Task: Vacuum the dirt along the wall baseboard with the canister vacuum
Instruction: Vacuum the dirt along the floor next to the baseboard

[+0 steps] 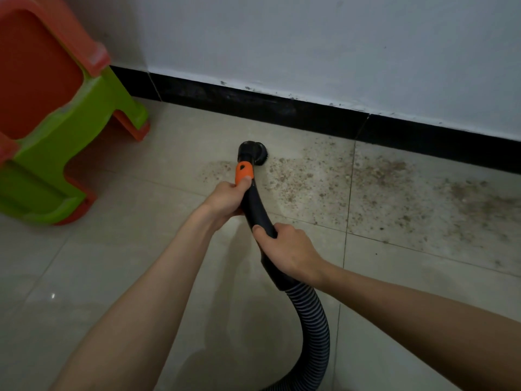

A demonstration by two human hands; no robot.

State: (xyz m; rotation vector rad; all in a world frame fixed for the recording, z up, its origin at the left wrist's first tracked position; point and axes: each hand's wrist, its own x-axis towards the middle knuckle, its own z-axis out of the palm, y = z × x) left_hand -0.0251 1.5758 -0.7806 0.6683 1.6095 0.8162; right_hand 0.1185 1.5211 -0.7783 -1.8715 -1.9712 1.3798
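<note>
The vacuum handle is gripped by both hands: the left hand up by the orange slider, the right hand lower down. The round brush is set on the floor at the dirt patch's 9 o'clock edge. Sucking up looks just begun. Next, the brush should be slid toward 3 o'clock, along the black baseboard.

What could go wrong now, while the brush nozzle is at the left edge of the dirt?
Most dirt lies right of the brush nozzle, so a short sweep may miss it. Specks on top of the black baseboard may get left behind. The ribbed hose loops behind the right hand and could drag.
</note>
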